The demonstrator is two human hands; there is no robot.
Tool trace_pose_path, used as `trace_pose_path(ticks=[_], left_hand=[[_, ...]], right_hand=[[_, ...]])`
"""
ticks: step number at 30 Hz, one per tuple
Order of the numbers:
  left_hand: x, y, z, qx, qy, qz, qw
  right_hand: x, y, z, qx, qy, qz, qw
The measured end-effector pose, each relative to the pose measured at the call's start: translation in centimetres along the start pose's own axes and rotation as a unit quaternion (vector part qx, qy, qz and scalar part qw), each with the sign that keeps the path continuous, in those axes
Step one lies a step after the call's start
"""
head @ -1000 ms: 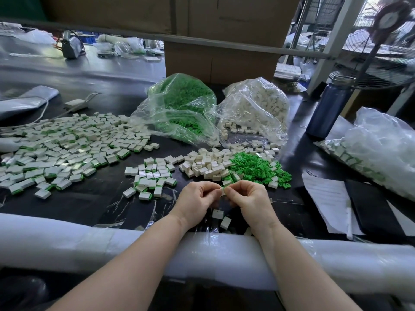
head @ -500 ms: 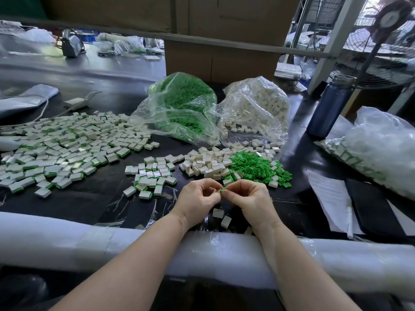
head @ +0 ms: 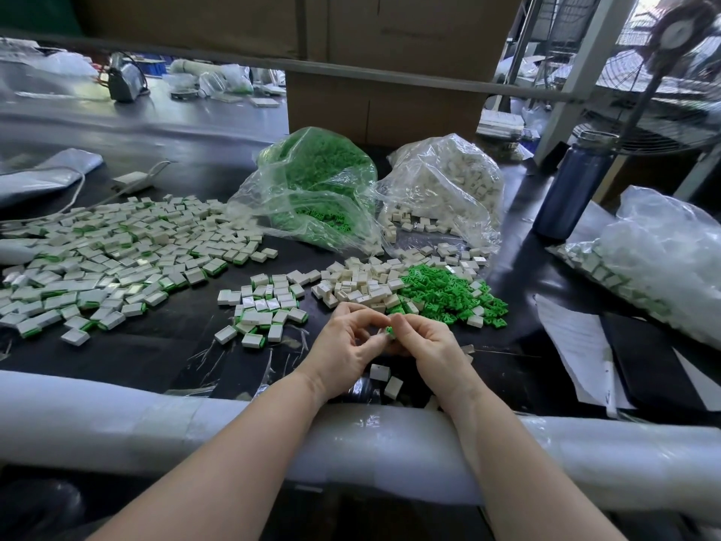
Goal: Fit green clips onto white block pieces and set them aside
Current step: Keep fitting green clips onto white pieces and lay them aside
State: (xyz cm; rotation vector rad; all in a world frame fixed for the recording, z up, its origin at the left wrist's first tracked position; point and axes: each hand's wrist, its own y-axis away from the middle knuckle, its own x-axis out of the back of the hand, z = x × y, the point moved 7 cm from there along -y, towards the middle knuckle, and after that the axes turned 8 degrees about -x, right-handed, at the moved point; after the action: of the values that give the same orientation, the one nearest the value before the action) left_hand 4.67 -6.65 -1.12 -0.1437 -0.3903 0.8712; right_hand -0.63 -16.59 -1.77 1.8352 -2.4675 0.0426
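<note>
My left hand [head: 345, 347] and my right hand [head: 427, 343] meet above the black table's near edge, fingertips together. Between them my right fingers pinch a small green clip [head: 389, 331]. My left fingers curl round a white block piece beside it, mostly hidden. Just beyond the hands lie a pile of loose white blocks [head: 357, 285] and a pile of green clips [head: 444, 292]. Two loose white blocks [head: 386, 378] lie under my hands. Fitted white-and-green pieces form a small group [head: 265, 306] and a wide spread [head: 109, 259] on the left.
A clear bag of green clips [head: 316, 181] and a clear bag of white blocks [head: 452, 181] stand behind the piles. A dark blue bottle [head: 571, 189], papers [head: 577, 345] and another filled bag [head: 655, 259] occupy the right. A padded white roll [head: 156, 431] runs along the near edge.
Both hands stay together at the same spot. The fingers have shifted slightly and the green clip now shows more plainly between the fingertips.
</note>
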Motion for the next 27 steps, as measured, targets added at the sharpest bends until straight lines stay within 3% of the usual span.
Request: trace_pose_path(ticks=[27], left_hand=[[-0.59,0.00,0.05,-0.017,-0.013,-0.032,0.999]], right_hand=[[-0.18,0.10,-0.13,0.008,0.016,-0.025,1.000]])
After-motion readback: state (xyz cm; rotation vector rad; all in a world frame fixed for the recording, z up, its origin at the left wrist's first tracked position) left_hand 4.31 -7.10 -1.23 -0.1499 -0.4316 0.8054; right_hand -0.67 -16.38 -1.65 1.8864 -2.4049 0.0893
